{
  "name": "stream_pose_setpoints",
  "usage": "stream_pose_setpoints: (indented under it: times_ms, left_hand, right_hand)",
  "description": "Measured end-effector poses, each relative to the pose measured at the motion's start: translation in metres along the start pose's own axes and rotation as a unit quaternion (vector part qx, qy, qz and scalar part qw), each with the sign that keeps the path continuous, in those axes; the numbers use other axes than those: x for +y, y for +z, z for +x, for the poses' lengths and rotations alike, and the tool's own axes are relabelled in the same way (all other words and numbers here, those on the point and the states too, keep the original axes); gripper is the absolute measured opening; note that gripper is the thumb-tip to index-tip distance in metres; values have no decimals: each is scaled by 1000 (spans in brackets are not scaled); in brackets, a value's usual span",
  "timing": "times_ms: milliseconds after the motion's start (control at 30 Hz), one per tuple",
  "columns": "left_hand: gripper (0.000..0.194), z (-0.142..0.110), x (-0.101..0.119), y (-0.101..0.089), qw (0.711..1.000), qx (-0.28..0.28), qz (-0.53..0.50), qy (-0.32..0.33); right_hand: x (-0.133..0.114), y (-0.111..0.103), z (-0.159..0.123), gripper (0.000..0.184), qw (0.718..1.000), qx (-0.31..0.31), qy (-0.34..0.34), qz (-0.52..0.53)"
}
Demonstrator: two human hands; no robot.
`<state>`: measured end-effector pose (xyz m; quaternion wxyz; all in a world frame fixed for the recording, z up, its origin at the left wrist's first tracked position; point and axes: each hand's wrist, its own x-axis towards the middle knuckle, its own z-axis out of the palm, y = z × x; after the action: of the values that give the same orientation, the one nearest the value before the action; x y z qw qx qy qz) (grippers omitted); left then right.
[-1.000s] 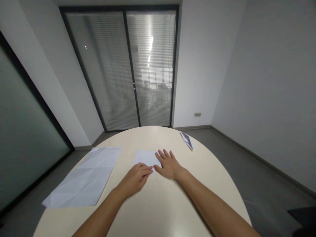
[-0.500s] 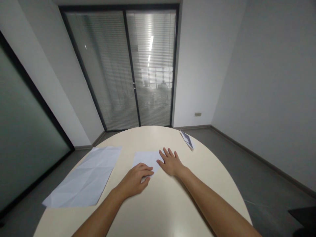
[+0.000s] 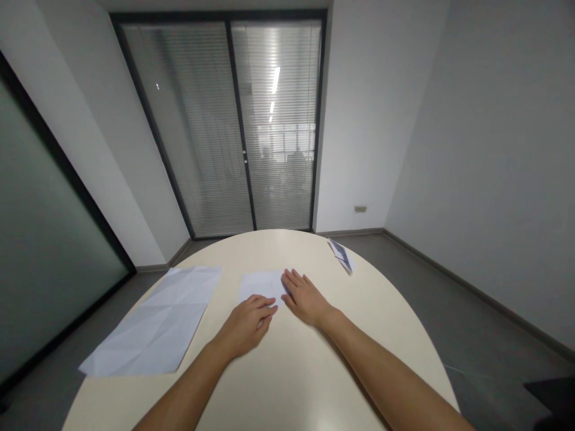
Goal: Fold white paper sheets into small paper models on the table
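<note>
A small folded white paper [image 3: 258,284] lies on the round cream table [image 3: 291,371] in front of me. My left hand [image 3: 246,323] rests on its near edge, fingers together and lying flat on the sheet. My right hand [image 3: 304,296] lies flat on the paper's right edge, fingers stretched out and slightly apart. Neither hand grips anything; both press down on the sheet.
A large creased white sheet [image 3: 155,323] lies at the table's left. A small folded paper piece [image 3: 342,255] sits near the far right rim. Beyond the table are glass doors with blinds [image 3: 238,126], grey floor and white walls.
My right hand slid out to the right over the paper, then came back left toward my left hand. My left hand stayed almost still on the near edge.
</note>
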<state>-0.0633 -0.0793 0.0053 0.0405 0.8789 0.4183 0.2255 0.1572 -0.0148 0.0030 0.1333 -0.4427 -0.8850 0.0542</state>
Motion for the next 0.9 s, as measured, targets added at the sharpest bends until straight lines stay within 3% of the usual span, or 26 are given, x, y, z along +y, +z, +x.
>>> stream_pose_setpoints:
  times_ms: [133, 533, 900]
  left_hand:
    - [37, -1, -3, 1, 999, -9, 28, -26]
    - [36, -2, -3, -1, 1000, -19, -18, 12]
    - [45, -7, -11, 6, 999, -30, -38, 8]
  right_hand:
    - [2, -1, -1, 56, 995, -40, -74, 52]
    - [9, 5, 3, 68, 995, -22, 92, 22]
    - [5, -3, 0, 93, 994, -65, 82, 18]
